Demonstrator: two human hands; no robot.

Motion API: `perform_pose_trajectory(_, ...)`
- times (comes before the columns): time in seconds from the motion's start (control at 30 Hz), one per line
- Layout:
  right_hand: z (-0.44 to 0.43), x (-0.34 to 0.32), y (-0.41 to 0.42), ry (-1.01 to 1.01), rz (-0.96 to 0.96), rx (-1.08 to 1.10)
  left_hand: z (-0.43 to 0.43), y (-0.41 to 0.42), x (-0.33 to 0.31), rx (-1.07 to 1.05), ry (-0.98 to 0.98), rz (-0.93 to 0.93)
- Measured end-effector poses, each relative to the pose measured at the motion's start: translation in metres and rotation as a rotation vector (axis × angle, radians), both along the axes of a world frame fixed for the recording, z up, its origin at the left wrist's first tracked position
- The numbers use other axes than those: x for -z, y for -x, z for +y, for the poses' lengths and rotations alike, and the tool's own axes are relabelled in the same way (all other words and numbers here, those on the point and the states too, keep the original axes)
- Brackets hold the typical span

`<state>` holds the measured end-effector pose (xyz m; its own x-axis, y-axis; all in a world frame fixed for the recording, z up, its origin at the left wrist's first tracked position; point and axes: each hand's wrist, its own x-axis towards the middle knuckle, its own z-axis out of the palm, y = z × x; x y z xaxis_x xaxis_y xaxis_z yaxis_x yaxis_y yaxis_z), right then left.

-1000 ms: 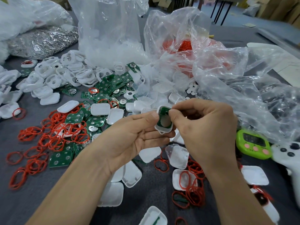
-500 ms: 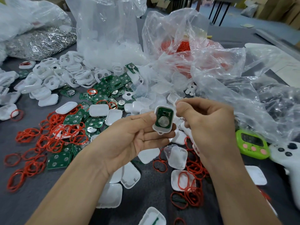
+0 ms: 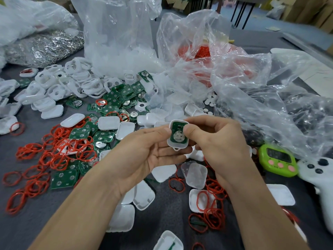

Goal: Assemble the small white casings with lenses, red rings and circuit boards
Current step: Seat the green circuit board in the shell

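Left hand point(image 3: 144, 152) cradles the casing point(image 3: 177, 146) above the middle of the table point(image 3: 162, 210), thumb on its left rim and fingers curled beneath. The casing's open side faces up, with a green board point(image 3: 177, 129) and its silver cell point(image 3: 177, 137) seated inside. Half a second ago the right hand point(image 3: 219, 141) had drawn just clear of the casing; now it is back on it, thumb pressed on the board's right edge, forefinger at the top rim, other fingers curled, pinching that side. The casing has barely shifted in the left hand

Around, from the left: a bag of silvery parts point(image 3: 45, 47) lies at the far edge, with white frames point(image 3: 79, 83) heaped before it. Red rings point(image 3: 54, 154) tangle nearer, with loose boards point(image 3: 115, 100) among white shells point(image 3: 109, 122). A clear bag point(image 3: 117, 33) stands behind, then a crumpled bag point(image 3: 201, 51) with red showing through. More shells lie under the forearms, partly hidden by them. At right sit a green timer point(image 3: 277, 160) and, just beside it, a white controller point(image 3: 320, 174). The right thumb covers the board's right edge
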<state>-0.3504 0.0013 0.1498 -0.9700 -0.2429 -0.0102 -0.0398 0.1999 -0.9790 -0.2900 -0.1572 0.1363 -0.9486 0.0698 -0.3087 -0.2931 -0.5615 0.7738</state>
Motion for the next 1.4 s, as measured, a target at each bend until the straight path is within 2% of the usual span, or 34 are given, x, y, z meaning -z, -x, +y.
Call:
perform_pose_trajectory(0.23,-0.007,0.001,-0.008,0.047,0.022,0.078,0.004,0.0,0.002,-0.062,0.132,0.051)
perform_pose_trajectory(0.43,-0.014,0.0,-0.011,0.147,-0.246,-0.013,0.005,0.0,0.004,-0.083,0.224,0.056)
perform_pose_trajectory(0.53,-0.016,-0.001,-0.01,0.194,-0.296,0.009,0.004,0.0,0.005,-0.068,0.252,0.058)
perform_pose_trajectory(0.7,-0.018,0.003,-0.011,0.203,-0.286,0.05,0.005,-0.001,0.006,-0.05,0.263,0.067)
perform_pose_trajectory(0.93,-0.019,0.002,-0.011,0.278,-0.315,-0.004,0.003,-0.002,0.004,-0.054,0.243,0.074)
perform_pose_trajectory(1.27,-0.019,0.006,-0.012,0.216,-0.194,0.072,0.003,-0.001,0.006,-0.029,0.282,0.092)
perform_pose_trajectory(1.4,-0.02,0.007,-0.011,0.225,-0.218,0.024,0.003,0.0,0.005,-0.074,0.264,0.076)
